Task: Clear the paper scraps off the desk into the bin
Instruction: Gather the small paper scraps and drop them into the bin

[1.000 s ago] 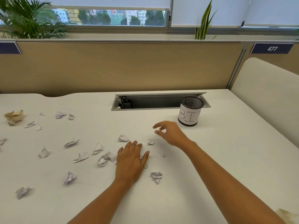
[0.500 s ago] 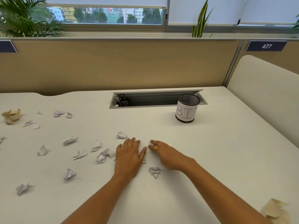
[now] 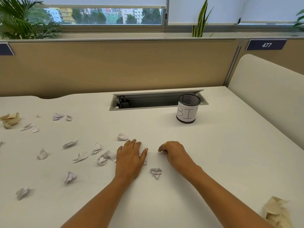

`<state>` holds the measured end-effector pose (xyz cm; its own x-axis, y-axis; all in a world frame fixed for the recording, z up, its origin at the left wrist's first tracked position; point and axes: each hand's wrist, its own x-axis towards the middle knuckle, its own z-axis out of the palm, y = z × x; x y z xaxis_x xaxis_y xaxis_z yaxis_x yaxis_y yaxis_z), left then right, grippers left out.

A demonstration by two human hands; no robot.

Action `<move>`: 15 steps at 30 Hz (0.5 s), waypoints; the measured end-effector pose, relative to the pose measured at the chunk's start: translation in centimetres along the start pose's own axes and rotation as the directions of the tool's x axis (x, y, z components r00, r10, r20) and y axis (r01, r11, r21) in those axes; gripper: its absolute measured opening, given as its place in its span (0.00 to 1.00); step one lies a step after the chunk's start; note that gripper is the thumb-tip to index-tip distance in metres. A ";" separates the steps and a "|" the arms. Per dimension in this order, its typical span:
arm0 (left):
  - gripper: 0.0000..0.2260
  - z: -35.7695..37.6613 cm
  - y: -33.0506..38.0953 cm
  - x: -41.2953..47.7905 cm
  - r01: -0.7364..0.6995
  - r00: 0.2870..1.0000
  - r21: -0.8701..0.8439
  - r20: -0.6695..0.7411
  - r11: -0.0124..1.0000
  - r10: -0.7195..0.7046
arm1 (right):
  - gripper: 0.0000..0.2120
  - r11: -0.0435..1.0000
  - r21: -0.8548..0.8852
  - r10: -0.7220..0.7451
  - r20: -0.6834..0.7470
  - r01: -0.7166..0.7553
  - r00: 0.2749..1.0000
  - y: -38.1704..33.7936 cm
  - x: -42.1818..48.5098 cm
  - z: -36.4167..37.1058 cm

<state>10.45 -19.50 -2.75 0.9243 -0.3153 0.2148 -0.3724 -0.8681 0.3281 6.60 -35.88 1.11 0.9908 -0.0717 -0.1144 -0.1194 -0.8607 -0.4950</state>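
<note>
My left hand point(image 3: 130, 159) lies flat, fingers spread, pinning a paper scrap point(image 3: 144, 162) so it can't slide. My right hand point(image 3: 175, 153) has curled shut beside it since half a second ago; I can't tell whether it holds paper. The mesh bin point(image 3: 188, 108) stands beyond my right hand.

Open-plan office, shared workstation. White desk point(image 3: 213, 162) with a tan partition screen point(image 3: 115, 66) along the far edge, well beyond the fingertips. Numbered seat plate "477" point(image 3: 266, 45) on the next partition, far right of the fingers. Flip-lid cable tray point(image 3: 148, 102) sunk into the desktop ahead of the fingers, plug visible inside. Cream side divider point(image 3: 266, 99) to the right. Roller blinds point(image 3: 205, 10), potted plants point(image 3: 24, 20) on the sill, city buildings point(image 3: 102, 15) through the window behind.
</note>
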 end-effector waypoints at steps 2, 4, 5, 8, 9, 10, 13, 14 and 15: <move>0.19 0.0 -0.1 0.0 -0.005 1.000 0.010 -0.001 1.000 0.005 | 0.15 1.000 0.011 0.007 -0.059 -0.007 0.998 0.1 0.9 -0.8; 0.20 -0.1 -0.1 -0.1 -0.003 1.000 0.010 -0.009 1.000 0.003 | 0.15 0.998 0.060 0.000 -0.194 0.012 0.981 0.2 1.6 -2.1; 0.22 -0.2 0.0 -0.2 -0.007 1.000 0.002 -0.025 1.000 0.007 | 0.15 0.996 0.081 0.000 -0.244 0.020 0.970 0.4 2.1 -2.9; 0.26 -0.3 0.2 -0.2 -0.022 0.997 -0.001 -0.072 1.000 0.022 | 0.14 0.994 0.101 0.001 -0.387 0.041 0.922 0.9 4.4 -5.9; 0.25 -0.3 0.3 -0.2 -0.019 0.997 0.001 -0.073 1.000 0.019 | 0.13 0.993 0.103 -0.003 -0.452 0.055 0.892 1.0 5.2 -7.0; 0.26 -0.4 0.4 -0.2 -0.017 0.997 0.001 -0.073 1.000 0.017 | 0.13 0.992 0.108 -0.001 -0.510 0.065 0.860 1.3 5.9 -8.0; 0.28 -0.6 0.5 -0.2 -0.019 0.998 -0.005 -0.067 1.000 0.019 | 0.13 0.992 0.126 0.066 -0.591 0.011 0.804 2.3 7.8 -10.6; 0.27 -0.6 0.5 -0.2 -0.012 0.998 -0.004 -0.058 1.000 0.012 | 0.13 0.991 0.129 0.092 -0.603 -0.016 0.793 2.6 8.4 -11.3; 0.26 -0.6 0.5 -0.3 -0.006 0.999 -0.003 -0.051 1.000 0.006 | 0.13 0.991 0.129 0.114 -0.614 -0.043 0.781 2.9 9.0 -11.7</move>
<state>9.98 -19.63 -2.08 0.9166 -0.3006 0.2635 -0.3784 -0.8651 0.3294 15.88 -44.94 8.73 0.7987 -0.4636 0.3835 -0.1689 -0.7845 -0.5967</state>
